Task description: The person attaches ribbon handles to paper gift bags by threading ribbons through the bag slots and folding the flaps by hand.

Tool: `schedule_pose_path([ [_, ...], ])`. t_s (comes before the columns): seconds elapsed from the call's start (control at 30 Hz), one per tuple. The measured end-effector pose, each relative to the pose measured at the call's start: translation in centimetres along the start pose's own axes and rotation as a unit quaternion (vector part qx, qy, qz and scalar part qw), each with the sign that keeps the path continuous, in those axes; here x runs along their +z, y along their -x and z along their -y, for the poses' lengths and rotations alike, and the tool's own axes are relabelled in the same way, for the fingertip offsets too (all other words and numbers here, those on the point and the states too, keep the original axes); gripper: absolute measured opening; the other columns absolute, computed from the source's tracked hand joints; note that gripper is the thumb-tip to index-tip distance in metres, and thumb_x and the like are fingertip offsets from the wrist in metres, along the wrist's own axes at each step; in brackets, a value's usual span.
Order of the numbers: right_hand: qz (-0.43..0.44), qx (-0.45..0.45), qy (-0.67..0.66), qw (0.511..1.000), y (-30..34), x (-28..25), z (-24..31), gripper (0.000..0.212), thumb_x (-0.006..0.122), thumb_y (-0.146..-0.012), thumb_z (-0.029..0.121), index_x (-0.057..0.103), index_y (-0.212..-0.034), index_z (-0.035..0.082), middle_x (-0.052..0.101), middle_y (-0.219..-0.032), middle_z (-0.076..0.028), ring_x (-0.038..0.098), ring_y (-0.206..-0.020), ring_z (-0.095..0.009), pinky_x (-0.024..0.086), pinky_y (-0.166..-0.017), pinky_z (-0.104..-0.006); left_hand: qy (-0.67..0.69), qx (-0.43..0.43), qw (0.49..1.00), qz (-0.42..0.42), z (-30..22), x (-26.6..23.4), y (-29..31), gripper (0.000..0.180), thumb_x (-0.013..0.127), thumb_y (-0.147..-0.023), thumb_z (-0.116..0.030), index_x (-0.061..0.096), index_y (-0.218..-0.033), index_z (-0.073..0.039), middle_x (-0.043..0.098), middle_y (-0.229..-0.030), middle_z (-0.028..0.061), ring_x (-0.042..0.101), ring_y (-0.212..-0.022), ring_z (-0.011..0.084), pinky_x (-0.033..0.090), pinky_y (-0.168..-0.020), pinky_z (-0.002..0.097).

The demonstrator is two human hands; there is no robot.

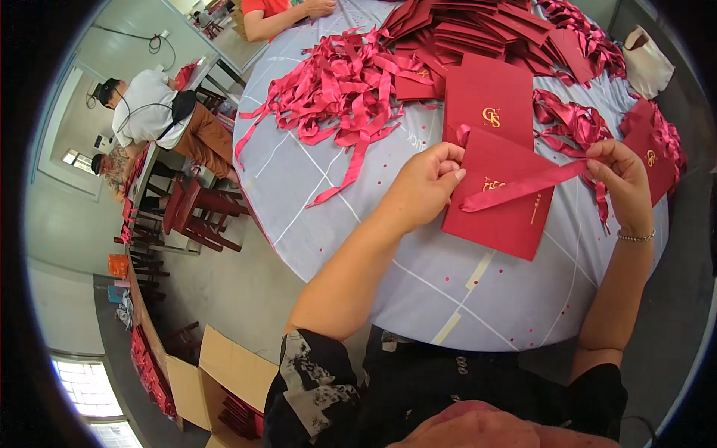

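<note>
A red folder-like card (515,220) with gold print lies tilted in front of me, over the table's near part. My left hand (429,183) is closed on its left edge, thumb on top, where a bit of ribbon loops up. From there a red satin ribbon (523,187) runs slantwise across the card's face. Its other end is pinched between the thumb and fingers of my right hand (624,175), which has a bracelet at the wrist. Another red card (489,93) with a gold emblem lies just behind, partly covered by the first.
A heap of loose red ribbons (336,89) lies at the left, with a large pile of red cards (478,30) behind. More ribboned cards (650,149) sit at the right, near a cream bag (647,63). People work nearby; an open cardboard box (231,366) stands lower left.
</note>
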State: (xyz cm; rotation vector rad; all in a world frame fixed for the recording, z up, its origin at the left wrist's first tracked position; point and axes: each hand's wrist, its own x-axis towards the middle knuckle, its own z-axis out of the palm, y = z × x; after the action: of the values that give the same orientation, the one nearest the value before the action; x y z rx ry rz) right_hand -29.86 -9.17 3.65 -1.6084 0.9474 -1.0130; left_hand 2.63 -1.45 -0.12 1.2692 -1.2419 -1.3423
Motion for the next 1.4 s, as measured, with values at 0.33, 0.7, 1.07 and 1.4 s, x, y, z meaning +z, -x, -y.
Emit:
schedule_pose_path([
  [0.33,-0.109,-0.002,-0.088,0.99,-0.7,3.6,-1.7,0.017,0.064,-0.095,0.012,0.068,-0.107,0.0,0.07,-0.096,-0.003,0.064,-0.086,-0.008,0.052,-0.077,-0.0208,-0.062,0.017,0.987,0.146,-0.3,-0.8,0.3,0.02,0.064,-0.092,-0.005,0.063,-0.11,0.003,0.056,-0.074,-0.0061,0.049,-0.066,0.0004,0.039,-0.058,0.0185],
  [0.7,0.198,-0.011,0.064,0.978,2.0,9.4,0.5,0.034,0.053,-0.096,0.002,0.06,-0.13,0.003,0.067,-0.084,-0.006,0.06,-0.068,-0.009,0.05,-0.064,-0.0231,-0.089,-0.016,0.984,0.152,-0.3,-0.4,0.5,0.014,0.066,-0.09,-0.005,0.065,-0.103,0.0,0.057,-0.078,-0.0078,0.049,-0.069,-0.0005,0.04,-0.062,0.0179],
  [1.07,0.109,-0.117,0.18,0.971,2.1,11.4,-0.9,0.008,0.066,-0.086,0.007,0.066,-0.088,-0.001,0.067,-0.078,-0.015,0.065,-0.068,-0.026,0.051,-0.063,-0.0342,-0.179,0.01,0.977,0.116,-0.8,0.4,1.0,0.016,0.069,-0.088,-0.004,0.065,-0.102,0.0,0.062,-0.085,-0.0055,0.051,-0.073,0.0018,0.044,-0.065,0.0191],
  [1.4,0.087,-0.111,0.241,0.96,2.2,12.4,-1.0,0.005,0.067,-0.084,0.003,0.065,-0.085,-0.002,0.065,-0.077,-0.014,0.061,-0.064,-0.022,0.047,-0.058,-0.0315,-0.252,0.06,0.962,0.09,-0.9,1.8,1.6,0.014,0.071,-0.084,-0.002,0.066,-0.097,0.001,0.063,-0.077,-0.0029,0.052,-0.068,0.0022,0.044,-0.06,0.021],
])
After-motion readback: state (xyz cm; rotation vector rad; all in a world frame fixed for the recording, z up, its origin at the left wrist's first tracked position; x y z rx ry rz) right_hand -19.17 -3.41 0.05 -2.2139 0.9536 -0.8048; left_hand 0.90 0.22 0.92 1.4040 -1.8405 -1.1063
